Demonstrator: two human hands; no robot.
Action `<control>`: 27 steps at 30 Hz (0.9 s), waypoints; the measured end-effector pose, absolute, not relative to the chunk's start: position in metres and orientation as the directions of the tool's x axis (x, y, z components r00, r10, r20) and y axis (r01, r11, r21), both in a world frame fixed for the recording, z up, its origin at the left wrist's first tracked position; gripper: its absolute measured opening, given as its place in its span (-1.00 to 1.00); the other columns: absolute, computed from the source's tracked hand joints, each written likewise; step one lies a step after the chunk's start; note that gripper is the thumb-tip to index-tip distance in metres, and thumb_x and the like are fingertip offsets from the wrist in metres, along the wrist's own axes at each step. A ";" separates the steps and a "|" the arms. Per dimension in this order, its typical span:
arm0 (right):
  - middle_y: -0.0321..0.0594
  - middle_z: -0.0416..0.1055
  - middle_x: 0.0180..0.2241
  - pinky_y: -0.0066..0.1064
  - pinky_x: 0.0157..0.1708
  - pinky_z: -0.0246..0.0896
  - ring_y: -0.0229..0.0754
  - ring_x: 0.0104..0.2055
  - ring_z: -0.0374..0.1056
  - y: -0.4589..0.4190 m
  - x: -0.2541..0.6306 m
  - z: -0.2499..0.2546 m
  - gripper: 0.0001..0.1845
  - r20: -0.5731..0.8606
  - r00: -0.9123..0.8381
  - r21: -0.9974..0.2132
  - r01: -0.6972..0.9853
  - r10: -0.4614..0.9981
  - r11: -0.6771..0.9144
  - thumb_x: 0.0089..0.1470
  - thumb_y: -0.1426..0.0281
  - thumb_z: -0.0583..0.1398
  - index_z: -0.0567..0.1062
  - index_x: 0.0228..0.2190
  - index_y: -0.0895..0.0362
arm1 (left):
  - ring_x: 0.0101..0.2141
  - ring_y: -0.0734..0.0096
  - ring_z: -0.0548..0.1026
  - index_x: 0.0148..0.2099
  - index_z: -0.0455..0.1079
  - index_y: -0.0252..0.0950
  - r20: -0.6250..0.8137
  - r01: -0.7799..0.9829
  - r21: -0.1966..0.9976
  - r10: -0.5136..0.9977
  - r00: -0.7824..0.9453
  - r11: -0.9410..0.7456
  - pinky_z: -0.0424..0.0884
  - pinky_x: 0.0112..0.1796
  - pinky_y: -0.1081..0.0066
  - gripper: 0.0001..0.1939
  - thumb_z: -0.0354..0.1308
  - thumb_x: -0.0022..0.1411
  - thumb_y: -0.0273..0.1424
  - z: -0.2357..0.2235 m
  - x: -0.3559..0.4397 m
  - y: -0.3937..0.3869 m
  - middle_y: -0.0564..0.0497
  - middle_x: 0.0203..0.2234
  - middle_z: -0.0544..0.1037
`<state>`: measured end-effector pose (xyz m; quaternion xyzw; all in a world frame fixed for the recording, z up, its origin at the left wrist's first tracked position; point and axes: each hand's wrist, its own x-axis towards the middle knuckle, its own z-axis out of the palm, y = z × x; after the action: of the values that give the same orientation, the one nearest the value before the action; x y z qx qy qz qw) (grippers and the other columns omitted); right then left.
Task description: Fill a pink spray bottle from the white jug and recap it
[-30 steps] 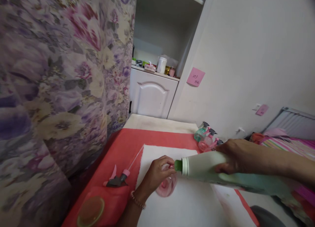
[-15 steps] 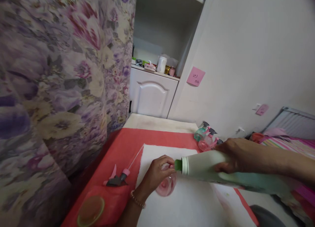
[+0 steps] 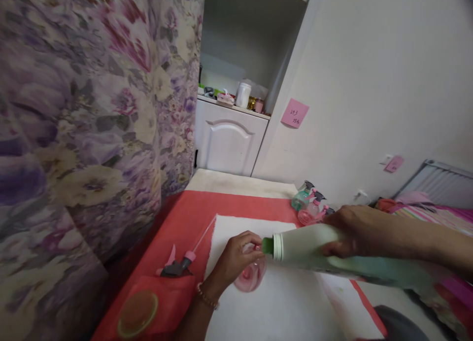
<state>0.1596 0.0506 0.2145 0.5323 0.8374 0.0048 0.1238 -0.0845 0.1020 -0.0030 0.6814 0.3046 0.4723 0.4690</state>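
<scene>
My left hand (image 3: 238,257) is closed round the neck of a clear pink spray bottle (image 3: 250,277), which stands without its top on a white cloth (image 3: 281,306). From the right, my right hand (image 3: 342,232) grips a large pale green bottle (image 3: 303,245) lying nearly on its side. Its green spout (image 3: 267,246) is right at the pink bottle's mouth, partly hidden by my left fingers. Whether liquid flows cannot be made out. A grey and pink spray head (image 3: 179,267) with its tube lies on the red cloth to the left of my left hand.
A green spray bottle (image 3: 301,198) and a pink one (image 3: 310,210) stand at the table's back right. A round green-rimmed lid-like object (image 3: 137,314) lies front left. A floral curtain (image 3: 92,134) hangs at left; a white cabinet (image 3: 229,139) is behind.
Both hands and bottles keep almost the same position, with the spout still at the pink bottle's mouth. The view has shifted very slightly.
</scene>
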 end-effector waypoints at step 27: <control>-0.22 0.53 -0.50 -0.42 -0.54 0.08 -0.15 -0.50 0.42 0.048 0.154 0.220 -0.60 -0.221 -0.376 0.085 0.912 0.900 0.402 0.01 0.00 0.21 0.47 -0.45 0.09 | -0.24 0.35 0.47 -0.30 0.49 -0.31 0.359 -0.024 0.926 0.859 0.365 -0.376 0.33 -0.18 0.40 -0.88 0.22 0.05 -0.55 0.002 -0.085 0.100 0.00 -0.32 0.51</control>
<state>0.1542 0.0485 0.2196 0.5464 0.8290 -0.0255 0.1166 -0.0850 0.0996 0.0024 0.6815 0.3063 0.4730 0.4670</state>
